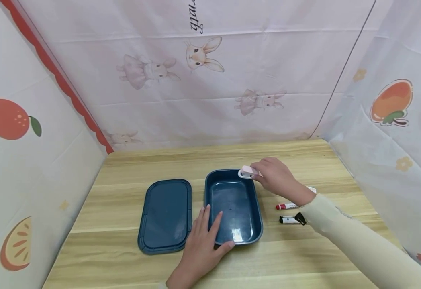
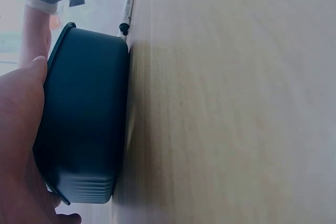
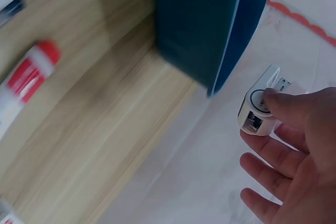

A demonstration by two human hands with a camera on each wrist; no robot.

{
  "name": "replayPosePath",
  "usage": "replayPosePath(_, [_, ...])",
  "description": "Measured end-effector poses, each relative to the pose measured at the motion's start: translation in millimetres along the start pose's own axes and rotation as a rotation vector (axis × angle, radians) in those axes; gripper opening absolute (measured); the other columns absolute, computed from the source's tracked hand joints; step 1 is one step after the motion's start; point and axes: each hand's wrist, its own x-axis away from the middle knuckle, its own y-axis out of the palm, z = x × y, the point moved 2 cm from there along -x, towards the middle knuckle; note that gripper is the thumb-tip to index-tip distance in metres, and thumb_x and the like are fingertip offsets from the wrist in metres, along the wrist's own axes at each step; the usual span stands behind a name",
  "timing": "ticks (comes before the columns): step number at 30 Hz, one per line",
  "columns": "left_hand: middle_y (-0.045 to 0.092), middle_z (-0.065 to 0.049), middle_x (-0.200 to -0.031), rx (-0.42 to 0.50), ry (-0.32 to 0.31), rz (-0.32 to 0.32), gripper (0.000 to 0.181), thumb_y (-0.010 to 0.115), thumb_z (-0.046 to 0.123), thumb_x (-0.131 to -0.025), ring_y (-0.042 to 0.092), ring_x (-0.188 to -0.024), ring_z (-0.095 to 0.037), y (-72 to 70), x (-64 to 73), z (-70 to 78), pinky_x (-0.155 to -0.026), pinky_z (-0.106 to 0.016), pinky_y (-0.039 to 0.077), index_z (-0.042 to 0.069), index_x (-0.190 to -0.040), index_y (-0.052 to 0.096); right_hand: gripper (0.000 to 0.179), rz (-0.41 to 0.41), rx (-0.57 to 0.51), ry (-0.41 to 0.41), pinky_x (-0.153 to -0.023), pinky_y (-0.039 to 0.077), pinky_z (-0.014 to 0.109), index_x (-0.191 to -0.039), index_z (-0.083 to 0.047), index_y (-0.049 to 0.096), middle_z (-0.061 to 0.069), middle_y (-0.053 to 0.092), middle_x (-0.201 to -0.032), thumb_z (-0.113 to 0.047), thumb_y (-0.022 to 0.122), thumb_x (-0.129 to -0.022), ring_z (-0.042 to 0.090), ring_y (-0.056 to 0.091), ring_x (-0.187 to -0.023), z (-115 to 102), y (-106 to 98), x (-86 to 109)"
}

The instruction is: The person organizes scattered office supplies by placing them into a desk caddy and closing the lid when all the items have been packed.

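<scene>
A dark blue box (image 1: 232,208) without its lid stands on the table, its inside showing bare in the head view. Fingers spread, my left hand (image 1: 204,245) rests over the box's near-left corner, the thumb along the near rim. The left wrist view shows that hand (image 2: 21,114) against the rim, beside the box's outer wall (image 2: 86,108). My right hand (image 1: 275,176) pinches a small pink and white stapler (image 1: 248,171) over the far-right corner of the box. In the right wrist view, thumb and forefinger grip the stapler (image 3: 258,106); the other fingers are loose.
The dark blue lid (image 1: 167,216) lies flat left of the box. To the right lie a red-capped marker (image 1: 286,206) and a black-capped marker (image 1: 288,220), partly behind the right forearm. Printed cloth walls (image 1: 210,92) enclose the table's back and sides.
</scene>
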Motion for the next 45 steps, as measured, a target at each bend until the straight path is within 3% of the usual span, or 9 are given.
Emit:
replayPosePath(8, [-0.002, -0.003, -0.171, -0.002, -0.011, -0.010, 0.091, 0.039, 0.083, -0.089, 0.003, -0.158, -0.029, 0.6, -1.3, -0.7, -0.120, -0.062, 0.025, 0.032, -0.162, 0.021, 0.031, -0.015, -0.005, -0.067, -0.092, 0.050, 0.044, -0.115, -0.010, 0.072, 0.004, 0.075, -0.104, -0.024, 0.079, -0.089, 0.025, 0.063, -0.098, -26, 10, -16.0])
replayPosePath(17, [-0.002, -0.002, -0.171, 0.015, -0.019, -0.020, 0.090, 0.042, 0.082, -0.089, 0.004, -0.158, -0.030, -0.1, -0.8, -1.7, -0.114, -0.066, 0.032, 0.033, -0.162, 0.021, 0.023, -0.083, -0.001, -0.095, -0.080, 0.049, 0.038, -0.111, -0.010, 0.072, 0.006, 0.076, -0.105, -0.022, 0.076, -0.091, 0.025, 0.064, -0.096, -50, 28, -28.4])
replayPosePath(28, [-0.001, -0.002, -0.171, 0.033, -0.017, -0.012, 0.088, 0.046, 0.079, -0.090, 0.004, -0.157, -0.031, 0.6, -0.9, -2.6, -0.110, -0.069, 0.035, 0.033, -0.161, 0.023, 0.022, -0.119, 0.129, -0.181, -0.076, 0.050, 0.035, -0.110, -0.012, 0.072, 0.005, 0.076, -0.100, -0.025, 0.074, -0.092, 0.023, 0.063, -0.090, -63, 57, -44.2])
replayPosePath(36, [-0.002, -0.001, -0.171, 0.043, -0.017, -0.015, 0.090, 0.044, 0.082, -0.088, 0.002, -0.158, -0.029, 0.7, -1.8, -1.9, -0.113, -0.066, 0.034, 0.033, -0.161, 0.024, 0.018, -0.108, 0.212, -0.215, -0.067, 0.041, 0.032, -0.103, -0.013, 0.072, 0.004, 0.075, -0.093, -0.029, 0.070, -0.096, 0.022, 0.061, -0.082, -67, 69, -49.8])
replayPosePath(45, [-0.001, -0.002, -0.171, 0.052, -0.023, -0.014, 0.090, 0.044, 0.081, -0.089, 0.002, -0.158, -0.029, -0.4, 0.1, -2.3, -0.113, -0.066, 0.033, 0.032, -0.161, 0.025, 0.018, -0.116, 0.253, -0.232, -0.067, 0.036, 0.032, -0.102, -0.012, 0.072, 0.004, 0.075, -0.093, -0.029, 0.068, -0.097, 0.022, 0.059, -0.081, -68, 81, -51.7])
